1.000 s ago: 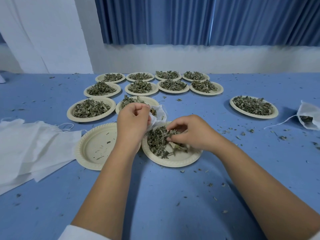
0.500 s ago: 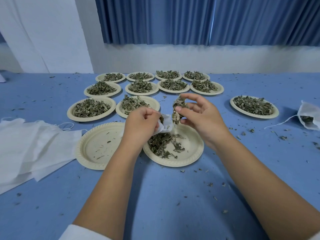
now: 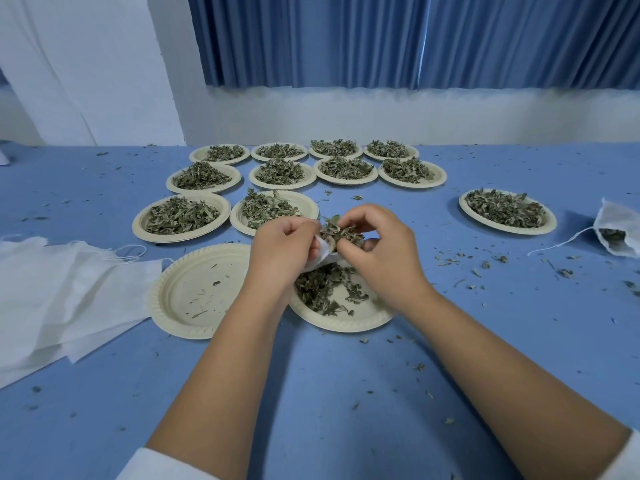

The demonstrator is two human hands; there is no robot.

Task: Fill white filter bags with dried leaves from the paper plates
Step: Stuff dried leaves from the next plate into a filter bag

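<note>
Fingers of the left hand (image 3: 284, 247) clench the mouth of a white filter bag (image 3: 323, 253) just above the near plate (image 3: 346, 325). The right hand (image 3: 377, 251) pinches a clump of dried leaves (image 3: 341, 233) at that opening. Left of that plate sit a nearly bare plate (image 3: 194, 289) and flat spare bags (image 3: 69, 289). Far to its right a filled bag (image 3: 620, 223) lies on the blue surface (image 3: 311, 393).

Bright and even, with a cool blue cast — pale streak of daylight at a seam in the curtain (image 3: 424, 39). Faint, soft-edged shadows on the table (image 3: 329, 410) beneath the arms (image 3: 225, 368). Sharp at centre, bowed and stretched toward the edges — wide-angle warp, far wall (image 3: 381, 116) slightly soft.
</note>
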